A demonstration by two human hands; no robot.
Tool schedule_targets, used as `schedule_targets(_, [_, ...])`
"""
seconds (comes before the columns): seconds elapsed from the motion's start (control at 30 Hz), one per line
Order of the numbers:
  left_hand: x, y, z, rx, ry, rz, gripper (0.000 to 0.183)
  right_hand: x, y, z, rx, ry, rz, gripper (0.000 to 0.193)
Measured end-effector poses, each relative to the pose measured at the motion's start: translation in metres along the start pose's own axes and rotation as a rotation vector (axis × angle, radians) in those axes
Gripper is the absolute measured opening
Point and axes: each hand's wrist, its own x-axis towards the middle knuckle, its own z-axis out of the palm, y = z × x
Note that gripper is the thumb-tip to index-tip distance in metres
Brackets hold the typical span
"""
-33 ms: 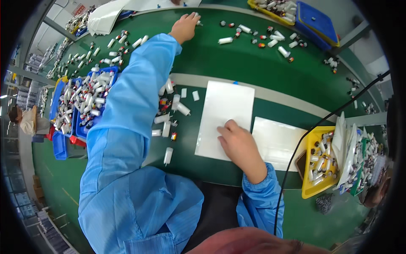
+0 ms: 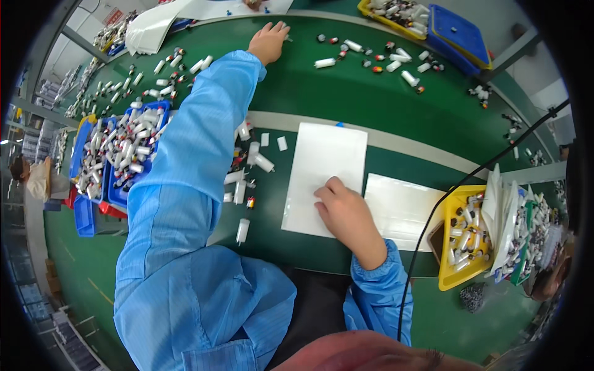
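Observation:
My left hand (image 2: pixel 268 44) reaches far across the green belt (image 2: pixel 297 80), its fingers stretched and somewhat apart. A small pale piece (image 2: pixel 288 38) lies right by its fingertips. My right hand (image 2: pixel 348 215) rests on a white sheet or flat bag (image 2: pixel 325 151) with fingers curled in; whatever may be between them is hidden. A second glossy white bag (image 2: pixel 399 213) lies to the right of that hand. Under my left forearm, several white cylinders with pins (image 2: pixel 263 162) and small black-and-red parts lie on the near table, partly covered by the sleeve.
Blue bins (image 2: pixel 111 185) heaped with white cylinders stand at left. At right is a yellow tray (image 2: pixel 447 247) of parts, with a black cable (image 2: pixel 461 185) hanging across. Loose cylinders (image 2: pixel 409 78) lie scattered on the belt; another person's hand (image 2: pixel 252 5) shows at the far edge.
The fingers of my left hand have spread apart at the far side of the belt. The whole view has shifted slightly; my right hand stays on the white sheet.

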Motion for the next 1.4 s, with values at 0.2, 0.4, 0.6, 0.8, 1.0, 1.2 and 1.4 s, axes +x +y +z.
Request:
schedule_targets(0.2, [0.012, -0.016, -0.007, 0.107, -0.001, 0.027, 0.026, 0.007, -0.004, -0.007, 0.004, -0.006, 0.044, 0.024])
schedule_targets(0.4, [0.009, 0.006, -0.078, -1.121, -0.16, -0.262, 0.031, 0.006, 0.001, -0.012, 0.221, 0.17, 0.07, 0.03])
schedule_targets(0.6, [-0.046, 0.12, -0.21, -2.275, -0.313, -0.488, 0.027, 0.004, 0.012, -0.005, 0.469, 0.849, 0.034, 0.037])
schedule_targets(0.8, [-0.112, 0.22, -0.226, -2.551, -0.428, -0.622, 0.039, 0.009, 0.022, -0.003, 0.547, 0.935, 0.004, 0.065])
schedule_targets(1.0, [-0.127, 0.237, -0.212, -2.537, -0.652, -0.561, 0.039, 0.017, 0.04, -0.003, 0.662, 0.969, 0.129, 0.046])
schedule_targets(1.2, [-0.126, 0.236, -0.207, -2.496, -0.769, -0.411, 0.042, 0.015, 0.042, -0.01, 0.925, 0.937, 0.166, 0.041])
schedule_targets(1.4, [-0.122, 0.222, -0.198, -1.98, -0.619, -0.081, 0.049, 0.013, 0.035, -0.023, 1.147, 0.944, 0.256, 0.043])
